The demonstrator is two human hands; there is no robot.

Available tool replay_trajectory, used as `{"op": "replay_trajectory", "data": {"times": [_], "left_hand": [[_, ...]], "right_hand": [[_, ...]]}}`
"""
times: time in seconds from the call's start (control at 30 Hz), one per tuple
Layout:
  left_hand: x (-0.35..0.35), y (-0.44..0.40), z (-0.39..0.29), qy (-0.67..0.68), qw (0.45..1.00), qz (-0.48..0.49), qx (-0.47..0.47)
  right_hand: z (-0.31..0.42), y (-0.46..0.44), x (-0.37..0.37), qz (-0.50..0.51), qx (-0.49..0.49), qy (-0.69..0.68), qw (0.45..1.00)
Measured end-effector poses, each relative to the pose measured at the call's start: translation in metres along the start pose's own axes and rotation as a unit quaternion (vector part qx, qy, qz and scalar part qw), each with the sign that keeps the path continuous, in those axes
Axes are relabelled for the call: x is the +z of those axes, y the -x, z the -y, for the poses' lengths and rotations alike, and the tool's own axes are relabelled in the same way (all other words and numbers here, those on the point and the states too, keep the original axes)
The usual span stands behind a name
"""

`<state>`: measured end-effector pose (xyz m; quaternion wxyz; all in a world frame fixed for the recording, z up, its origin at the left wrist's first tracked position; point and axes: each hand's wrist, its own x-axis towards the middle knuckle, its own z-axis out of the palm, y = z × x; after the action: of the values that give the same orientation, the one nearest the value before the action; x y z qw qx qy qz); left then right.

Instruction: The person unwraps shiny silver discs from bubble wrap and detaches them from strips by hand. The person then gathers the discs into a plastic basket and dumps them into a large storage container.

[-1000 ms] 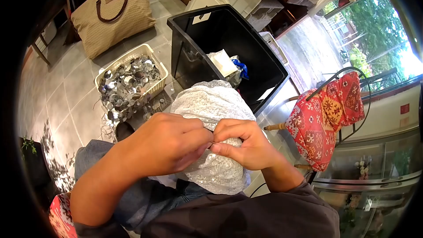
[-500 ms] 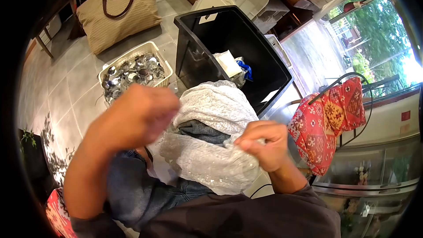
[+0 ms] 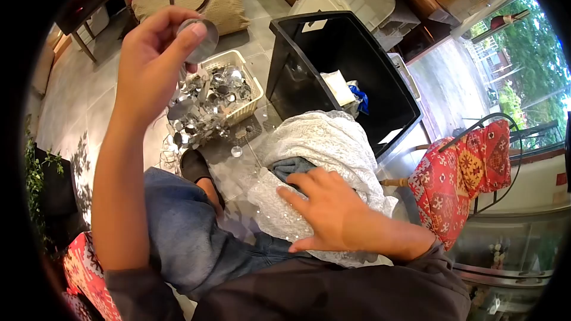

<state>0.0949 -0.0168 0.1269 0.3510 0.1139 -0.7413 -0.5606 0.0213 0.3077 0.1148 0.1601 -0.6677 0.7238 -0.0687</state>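
My left hand (image 3: 156,62) is raised over the basket, its thumb and fingers pinching a round silvery disc (image 3: 204,43). Below it, a white plastic basket (image 3: 253,92) holds many shiny discs (image 3: 217,92), some spilling over its near side towards the floor. White lace cloth with sequins (image 3: 327,142) lies bunched in front of me, folded around a piece of blue-grey fabric (image 3: 292,167). On that cloth rests my right hand (image 3: 336,211), open with fingers spread. Whether the raised disc is strung to those below is unclear.
A large black bin (image 3: 300,74) beyond the cloth contains a white packet (image 3: 338,88) and a blue wrapper (image 3: 360,98). Behind the basket stands a beige bag (image 3: 229,12). A red patterned chair (image 3: 458,172) is at the right. My shoe (image 3: 195,166) is near the basket.
My left hand has gone from beside the cloth up over the basket, with a disc now visible in it. My right hand has released the cloth's edge and spread out on it. The view has shifted.
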Motion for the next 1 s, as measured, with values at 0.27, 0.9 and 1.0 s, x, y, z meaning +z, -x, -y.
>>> {"op": "replay_trajectory", "data": {"times": [0.27, 0.9, 1.0], "left_hand": [[-0.035, -0.094, -0.100, 0.008, 0.971, -0.119, 0.208], [0.013, -0.015, 0.008, -0.303, 0.851, 0.414, -0.113], [0.063, 0.035, -0.008, -0.147, 0.854, 0.494, 0.067]], "right_hand": [[-0.022, 0.025, 0.025, -0.009, -0.116, -0.021, 0.993], [-0.073, 0.080, -0.003, -0.134, 0.292, -0.203, 0.925], [-0.051, 0.070, -0.045, -0.208, 0.144, -0.263, 0.931]]}}
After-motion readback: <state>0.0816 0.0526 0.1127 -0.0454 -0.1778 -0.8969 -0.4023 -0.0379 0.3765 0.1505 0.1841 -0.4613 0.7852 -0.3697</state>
